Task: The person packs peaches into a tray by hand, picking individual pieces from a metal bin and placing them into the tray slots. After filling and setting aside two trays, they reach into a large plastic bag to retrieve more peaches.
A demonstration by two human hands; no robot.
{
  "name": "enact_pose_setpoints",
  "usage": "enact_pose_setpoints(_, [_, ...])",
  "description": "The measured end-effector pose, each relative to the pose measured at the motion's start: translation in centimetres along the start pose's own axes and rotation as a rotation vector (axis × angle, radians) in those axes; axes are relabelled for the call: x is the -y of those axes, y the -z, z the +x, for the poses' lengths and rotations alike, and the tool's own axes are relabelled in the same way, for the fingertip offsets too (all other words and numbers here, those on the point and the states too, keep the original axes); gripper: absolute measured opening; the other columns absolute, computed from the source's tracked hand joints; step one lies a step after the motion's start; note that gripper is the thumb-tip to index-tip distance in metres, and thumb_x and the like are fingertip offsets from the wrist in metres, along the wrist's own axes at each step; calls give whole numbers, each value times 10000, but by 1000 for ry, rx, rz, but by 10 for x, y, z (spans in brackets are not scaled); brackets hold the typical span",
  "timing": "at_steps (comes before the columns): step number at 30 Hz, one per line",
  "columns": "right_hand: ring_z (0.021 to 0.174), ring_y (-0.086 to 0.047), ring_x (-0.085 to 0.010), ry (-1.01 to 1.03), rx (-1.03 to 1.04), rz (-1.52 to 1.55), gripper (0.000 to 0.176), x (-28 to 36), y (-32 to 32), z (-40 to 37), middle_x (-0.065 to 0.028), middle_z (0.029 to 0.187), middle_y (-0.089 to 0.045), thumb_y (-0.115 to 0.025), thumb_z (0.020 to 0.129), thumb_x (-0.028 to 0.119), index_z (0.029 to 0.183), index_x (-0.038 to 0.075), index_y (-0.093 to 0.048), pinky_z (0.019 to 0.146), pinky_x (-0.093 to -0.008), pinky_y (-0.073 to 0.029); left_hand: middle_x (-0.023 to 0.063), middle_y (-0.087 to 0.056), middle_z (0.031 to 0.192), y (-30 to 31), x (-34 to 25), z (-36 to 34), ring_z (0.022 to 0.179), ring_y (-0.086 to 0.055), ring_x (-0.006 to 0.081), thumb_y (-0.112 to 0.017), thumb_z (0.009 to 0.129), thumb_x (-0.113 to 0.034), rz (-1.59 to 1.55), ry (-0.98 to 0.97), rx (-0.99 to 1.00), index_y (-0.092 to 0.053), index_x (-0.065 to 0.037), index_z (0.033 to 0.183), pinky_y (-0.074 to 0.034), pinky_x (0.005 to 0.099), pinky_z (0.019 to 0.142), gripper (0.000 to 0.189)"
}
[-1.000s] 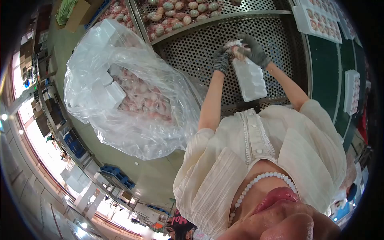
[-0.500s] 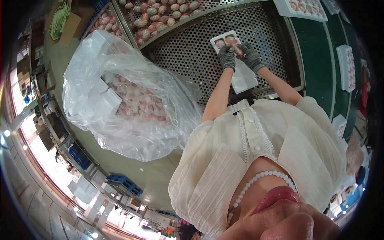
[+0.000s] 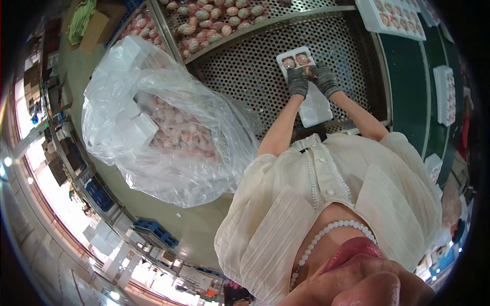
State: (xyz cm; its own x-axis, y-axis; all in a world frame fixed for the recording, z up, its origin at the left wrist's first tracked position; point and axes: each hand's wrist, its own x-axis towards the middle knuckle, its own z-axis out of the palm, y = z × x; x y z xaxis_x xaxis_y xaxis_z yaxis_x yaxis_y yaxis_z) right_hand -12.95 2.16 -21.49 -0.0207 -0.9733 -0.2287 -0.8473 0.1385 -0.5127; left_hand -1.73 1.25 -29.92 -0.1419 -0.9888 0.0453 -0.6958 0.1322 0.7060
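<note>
My left hand point(image 3: 297, 82) and my right hand point(image 3: 324, 80), both in grey gloves, are close together over a white tray point(image 3: 280, 61) with compartments. Two round, film-wrapped pieces point(image 3: 302, 58) with red-marked wrapping show in the tray's far compartments. Between my curled fingers sits a pinkish wrapped piece point(image 3: 309, 71), pinched by both hands and partly hidden by them. The near compartments are covered by the gloves. A white, flat-looking lid or tray part point(image 3: 315, 108) extends toward me below my wrists.
Under the tray is a perforated metal bench point(image 3: 240, 76). Many wrapped round pieces point(image 3: 204, 23) lie behind its divider. On the left bulges a clear plastic bag point(image 3: 194, 176) with white trays and wrappers. A green conveyor point(image 3: 411, 86) on the right carries filled trays point(image 3: 445, 94).
The view has shifted slightly, so everything sits a little lower and to the right. Both hands remain at the tray, their fingers moved slightly around the wrapped piece.
</note>
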Motion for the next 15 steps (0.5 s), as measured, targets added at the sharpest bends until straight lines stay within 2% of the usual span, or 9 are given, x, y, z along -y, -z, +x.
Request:
enact_pose_setpoints(1, [782,-497,-294,21,0,3,246,5,5,5,-186,872,-495,-494,722,205,900,37,-512,701,-367,-402,171,-526,823,9,-4,2,789,-477,309,-457,737,-162,-67,60,64,-568,-28,836,-367,384,715,200])
enact_pose_setpoints(3, [767,-498,-291,-21,110,-153,215,11,9,13,-184,844,-503,-493,729,208,838,26,-526,675,-358,-408,171,-535,789,19,-12,-2,766,-487,297,-460,736,-162,-113,75,26,-559,-25,845,-375,385,693,201])
enact_pose_setpoints(6, [689,-508,-305,-7,123,-117,227,1,-4,26,-182,787,-516,-515,714,230,794,18,-529,613,-376,-417,176,-523,832,13,-5,-14,782,-484,302,-468,729,-151,-126,-31,-68,-545,-28,865,-372,389,697,199])
enact_pose_setpoints(7, [662,-509,-313,-40,142,-110,231,2,-6,28,-180,767,-518,-530,698,230,786,17,-528,590,-387,-418,178,-514,856,19,-8,-15,793,-480,309,-467,727,-155,-115,27,78,-541,-34,871,-375,388,700,202])
enact_pose_setpoints(8, [652,-528,-310,-40,145,-265,232,4,-10,30,-178,747,-532,-548,670,216,791,18,-535,576,-391,-426,180,-505,880,24,-10,-14,804,-477,315,-466,725,-159,-104,85,224,-537,-40,878,-379,387,703,206])
enact_pose_setpoints(9, [652,-528,-310,-27,144,-265,232,6,-13,34,-178,747,-532,-548,670,216,791,18,-535,576,-391,-426,180,-505,880,28,-11,-11,804,-477,315,-466,725,-159,-100,89,212,-537,-40,878,-379,387,703,206])
enact_pose_setpoints(11, [686,-548,-295,-86,257,-274,222,3,-23,40,-174,749,-549,-556,649,190,797,24,-546,573,-381,-435,183,-483,917,33,-10,-6,830,-469,322,-459,709,-143,115,-143,217,-530,-54,891,-390,386,698,214])
enact_pose_setpoints(13, [693,-562,-279,-10,225,-315,213,-3,-33,38,-176,748,-559,-541,660,179,807,25,-550,574,-364,-443,167,-514,876,20,6,9,797,-493,308,-448,693,-159,201,-205,274,-536,-61,898,-404,377,681,244])
enact_pose_setpoints(15, [687,-565,-273,17,204,-305,187,-10,-40,41,-173,737,-561,-541,658,170,778,29,-557,560,-357,-444,148,-543,829,35,8,38,743,-519,294,-438,690,-191,-117,-51,695,-542,-60,870,-406,368,675,245])
